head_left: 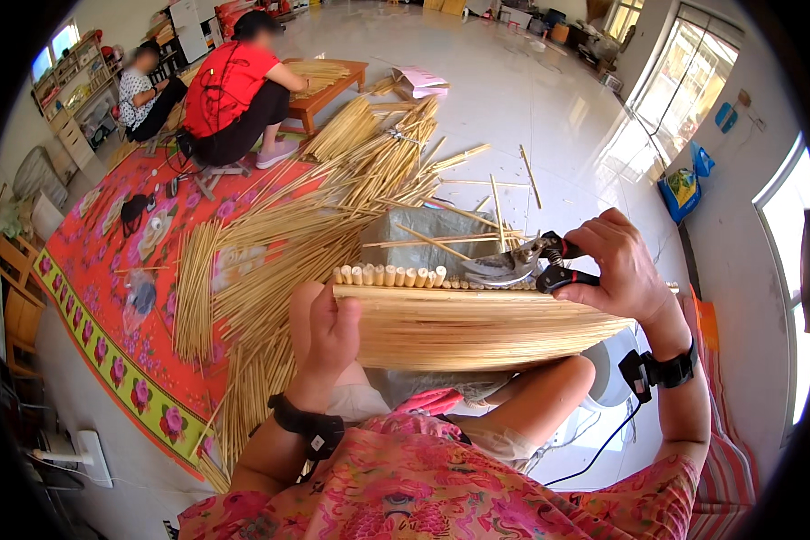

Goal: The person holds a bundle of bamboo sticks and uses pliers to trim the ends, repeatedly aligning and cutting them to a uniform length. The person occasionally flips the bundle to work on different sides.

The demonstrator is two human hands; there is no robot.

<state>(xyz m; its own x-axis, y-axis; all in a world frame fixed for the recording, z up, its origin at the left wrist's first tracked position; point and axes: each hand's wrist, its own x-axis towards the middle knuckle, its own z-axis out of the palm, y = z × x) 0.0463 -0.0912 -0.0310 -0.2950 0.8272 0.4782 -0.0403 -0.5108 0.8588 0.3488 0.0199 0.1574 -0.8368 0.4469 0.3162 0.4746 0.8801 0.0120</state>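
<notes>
So, your slab of pale stalks sits crosswise in front of you, just over your lap, with a row of round ends along its far edge. The ends on the left poke up taller than the ones near the blades.

Your left hand is clamped on the slab's left end, thumb on the near face, fingers mostly hidden behind. Your right hand is wrapped around the dark handles of the shears, blades lying right at the row.

Just beyond is a grey block with loose cut sticks on it. Heaps of stalks spread left over a red floral mat. Farther off, a person in a red top crouches by a low wooden table, another person beyond.

Label-wise, there's a blue and yellow printed bag by the right wall, print too small to make out.
</notes>
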